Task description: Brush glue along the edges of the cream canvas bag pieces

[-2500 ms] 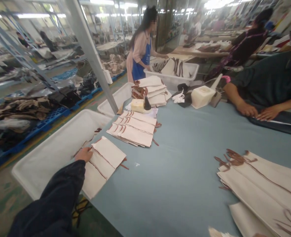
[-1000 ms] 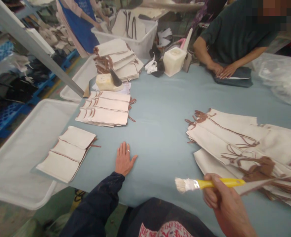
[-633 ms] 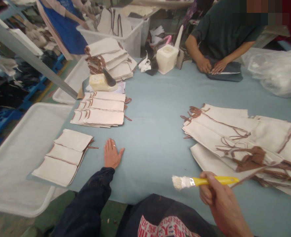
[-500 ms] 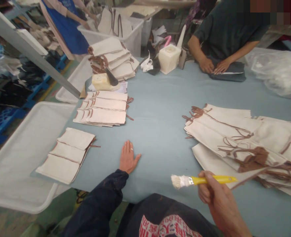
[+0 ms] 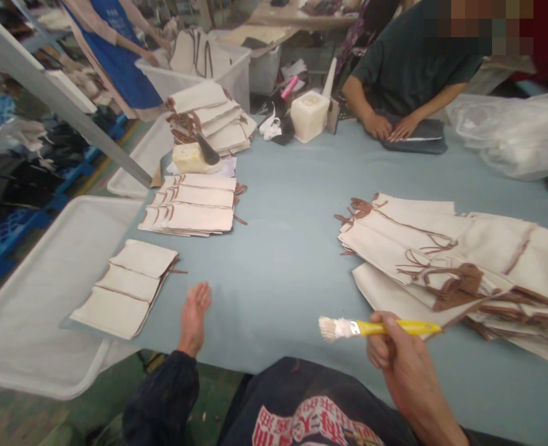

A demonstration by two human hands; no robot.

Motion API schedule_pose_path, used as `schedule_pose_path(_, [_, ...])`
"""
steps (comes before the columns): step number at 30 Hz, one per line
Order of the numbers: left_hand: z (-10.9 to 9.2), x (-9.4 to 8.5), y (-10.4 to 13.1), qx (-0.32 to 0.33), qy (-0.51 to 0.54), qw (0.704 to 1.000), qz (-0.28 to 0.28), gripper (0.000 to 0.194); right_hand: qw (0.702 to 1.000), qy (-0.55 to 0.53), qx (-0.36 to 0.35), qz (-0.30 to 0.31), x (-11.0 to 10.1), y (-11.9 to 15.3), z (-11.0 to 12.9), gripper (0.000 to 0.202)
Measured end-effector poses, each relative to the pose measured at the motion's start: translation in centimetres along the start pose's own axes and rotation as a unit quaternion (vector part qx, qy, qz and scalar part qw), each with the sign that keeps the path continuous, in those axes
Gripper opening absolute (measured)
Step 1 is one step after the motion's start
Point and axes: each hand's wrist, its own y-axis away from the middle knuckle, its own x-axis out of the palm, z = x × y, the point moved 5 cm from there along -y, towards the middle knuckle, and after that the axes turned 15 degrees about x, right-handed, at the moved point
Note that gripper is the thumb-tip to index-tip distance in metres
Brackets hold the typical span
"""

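Note:
My right hand (image 5: 404,365) grips a yellow-handled paintbrush (image 5: 380,327) whose pale bristles point left, held over the near side of the table (image 5: 283,260). My left hand (image 5: 194,317) holds nothing; its fingers are stretched out near the table's front edge. Just left of it lies a small stack of cream fabric pieces (image 5: 128,288) with brown seams and a brown cord. Farther back is another overlapped stack of cream pieces (image 5: 193,204). To the right, a big pile of cream pieces (image 5: 404,241) with brown ties spreads beyond the brush.
A yellowish block (image 5: 190,158) with a dark-handled tool and a white square container (image 5: 310,116) stand toward the back. A co-worker's hands (image 5: 390,128) press dark fabric at the far side. A white bin (image 5: 36,310) stands left; a plastic bag (image 5: 516,133) lies right.
My left hand has moved left from its flat spot on the table, toward the small stack, and turned on its side. The brush stays in my right hand. The view has shifted slightly.

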Motion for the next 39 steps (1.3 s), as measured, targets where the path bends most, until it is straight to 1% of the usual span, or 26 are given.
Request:
schedule_pose_path(2, [-3.7, 1.2, 2.1, -0.003, 0.091, 0.995, 0.039, 0.097, 1.000, -0.018, -0.017, 0.008, -0.2, 0.2, 0.5, 0.051])
schedule_pose_path(4, [-7.5, 2.9, 4.0, -0.018, 0.204, 0.977, 0.067, 0.096, 0.999, -0.038, -0.032, 0.017, -0.8, 0.3, 1.2, 0.048])
schedule_pose_path(6, [-10.7, 4.8, 5.4, -0.078, 0.345, 0.933, 0.069, 0.086, 0.997, -0.052, -0.041, 0.025, -1.8, 0.4, 1.7, 0.047])
schedule_pose_path(7, [-11.9, 5.8, 6.0, -0.113, 0.395, 0.910, 0.061, 0.079, 0.997, -0.057, -0.044, 0.030, -2.4, 0.4, 2.0, 0.046])
schedule_pose_path(8, [-13.0, 6.6, 6.4, -0.143, 0.420, 0.895, 0.050, 0.070, 0.996, -0.062, -0.047, 0.033, -3.2, 0.4, 2.1, 0.046])
schedule_pose_path(10, [-14.7, 8.1, 7.1, -0.177, 0.412, 0.893, 0.024, 0.052, 0.995, -0.069, -0.054, 0.037, -5.0, 0.4, 2.3, 0.044])
schedule_pose_path(12, [-16.4, 9.6, 7.6, -0.187, 0.391, 0.901, 0.014, 0.044, 0.994, -0.079, -0.059, 0.034, -7.2, 0.3, 2.4, 0.042])
schedule_pose_path(14, [-18.2, 11.6, 8.2, -0.194, 0.380, 0.904, 0.023, 0.048, 0.993, -0.093, -0.063, 0.029, -9.6, 0.4, 2.6, 0.043])
schedule_pose_path(17, [-20.8, 15.2, 9.4, -0.209, 0.366, 0.904, 0.068, 0.056, 0.991, -0.112, -0.072, 0.025, -13.3, 0.4, 3.1, 0.044])
schedule_pose_path(20, [-22.5, 19.1, 10.8, -0.229, 0.337, 0.906, 0.115, 0.066, 0.987, -0.141, -0.082, 0.008, -17.3, 0.3, 3.9, 0.044])
schedule_pose_path(22, [-23.0, 21.4, 11.7, -0.226, 0.309, 0.914, 0.138, 0.070, 0.982, -0.167, -0.086, -0.010, -20.1, 0.2, 4.3, 0.043])
schedule_pose_path(24, [-23.1, 23.1, 12.6, -0.192, 0.253, 0.935, 0.158, 0.072, 0.978, -0.189, -0.085, -0.024, -22.8, 0.1, 4.5, 0.042])
schedule_pose_path(27, [-22.3, 24.5, 13.9, -0.106, 0.104, 0.972, 0.180, 0.070, 0.971, -0.225, -0.075, -0.038, -26.7, -0.5, 4.5, 0.043])
schedule_pose_path(29, [-21.1, 24.8, 14.8, -0.049, 0.017, 0.979, 0.198, 0.066, 0.964, -0.254, -0.069, -0.047, -29.1, -1.0, 4.6, 0.044])
schedule_pose_path(31, [-19.4, 24.7, 15.9, 0.007, -0.039, 0.972, 0.233, 0.059, 0.956, -0.280, -0.064, -0.057, -31.4, -1.5, 4.9, 0.046])
schedule_pose_path(33, [-17.1, 24.2, 16.8, 0.056, -0.083, 0.956, 0.278, 0.048, 0.951, -0.298, -0.057, -0.062, -33.3, -1.9, 5.2, 0.047])
schedule_pose_path(35, [-14.8, 23.1, 17.1, 0.079, -0.122, 0.944, 0.295, 0.037, 0.948, -0.308, -0.049, -0.062, -34.9, -2.3, 5.5, 0.045])
schedule_pose_path(36, [-14.1, 22.8, 17.0, 0.109, -0.157, 0.936, 0.296, 0.037, 0.947, -0.311, -0.048, -0.063, -35.7, -2.4, 5.7, 0.044])
schedule_pose_path(37, [-13.7, 22.6, 16.6, 0.138, -0.201, 0.925, 0.291, 0.047, 0.946, -0.313, -0.047, -0.065, -36.4, -2.5, 5.9, 0.044])
schedule_pose_path(38, [-13.7, 22.7, 15.9, 0.164, -0.249, 0.915, 0.273, 0.061, 0.946, -0.314, -0.049, -0.068, -37.0, -2.6, 6.1, 0.044])
schedule_pose_path(39, [-14.2, 23.3, 15.3, 0.187, -0.277, 0.905, 0.263, 0.073, 0.945, -0.315, -0.052, -0.071, -37.6, -2.6, 6.2, 0.044])
